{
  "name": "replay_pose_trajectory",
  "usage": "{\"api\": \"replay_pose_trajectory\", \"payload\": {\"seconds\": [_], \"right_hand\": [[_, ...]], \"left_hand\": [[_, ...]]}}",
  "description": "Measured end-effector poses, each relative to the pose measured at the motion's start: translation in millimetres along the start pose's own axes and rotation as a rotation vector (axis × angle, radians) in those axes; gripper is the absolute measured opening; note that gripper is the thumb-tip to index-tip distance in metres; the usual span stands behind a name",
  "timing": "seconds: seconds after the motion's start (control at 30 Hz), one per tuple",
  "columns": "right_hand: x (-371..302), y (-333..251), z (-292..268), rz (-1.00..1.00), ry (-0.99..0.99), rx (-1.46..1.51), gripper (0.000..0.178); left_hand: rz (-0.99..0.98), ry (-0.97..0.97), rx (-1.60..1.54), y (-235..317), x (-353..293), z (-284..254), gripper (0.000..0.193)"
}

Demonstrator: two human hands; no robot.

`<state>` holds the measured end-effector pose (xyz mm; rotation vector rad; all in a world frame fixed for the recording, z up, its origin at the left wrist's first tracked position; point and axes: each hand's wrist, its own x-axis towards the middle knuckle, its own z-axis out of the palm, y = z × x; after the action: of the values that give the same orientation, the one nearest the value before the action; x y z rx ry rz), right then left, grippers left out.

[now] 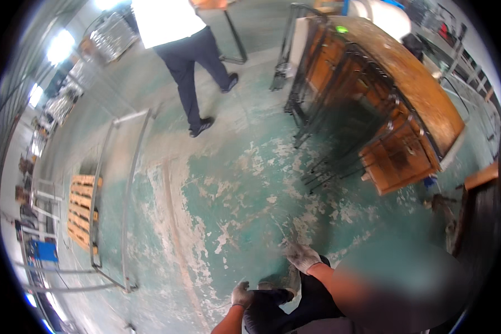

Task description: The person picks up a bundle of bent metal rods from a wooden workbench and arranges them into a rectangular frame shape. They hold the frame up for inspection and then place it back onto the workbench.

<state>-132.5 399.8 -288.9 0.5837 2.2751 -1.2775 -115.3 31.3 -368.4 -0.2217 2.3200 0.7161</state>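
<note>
In the lower middle of the view, my left hand (242,294) is in a pale work glove, beside my dark-trousered leg (264,309). Its fingers are small and blurred, so their closure is unclear, and no object shows in it. Farther forward and to the right, my right hand (302,256), gloved too, reaches out over the green floor (222,222). Its fingers look stretched out and slightly apart, with nothing visible in them. Neither hand touches a work object. A smeared patch hides what lies beyond my right forearm (329,281).
A wooden workbench (409,78) stands at right, black metal frames (339,83) leaning against it. Ahead, a person in a white top and dark trousers (186,61) is on foot. At left are a grey metal frame (129,183) and a wooden pallet (82,209).
</note>
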Motion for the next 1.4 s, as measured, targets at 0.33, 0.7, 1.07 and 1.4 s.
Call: {"api": "replay_pose_trajectory", "payload": {"seconds": [0.33,0.7,1.07,1.4], "right_hand": [[-177,34,-126,0.406,0.161,-0.078,0.065],[-189,5,-239,0.488,0.277,0.032,0.069],[-99,-101,-399,0.221,0.708,0.245,0.068],[-13,-60,-560,0.103,1.014,0.4,0.067]], "left_hand": [[-0.068,-0.228,-0.115,68,-131,-76,0.055],[0.19,-0.101,-0.478,277,-92,-135,0.05],[0.242,-0.427,-0.815,498,-6,-151,0.06],[0.31,-0.682,-0.873,778,87,-87,0.07]]}}
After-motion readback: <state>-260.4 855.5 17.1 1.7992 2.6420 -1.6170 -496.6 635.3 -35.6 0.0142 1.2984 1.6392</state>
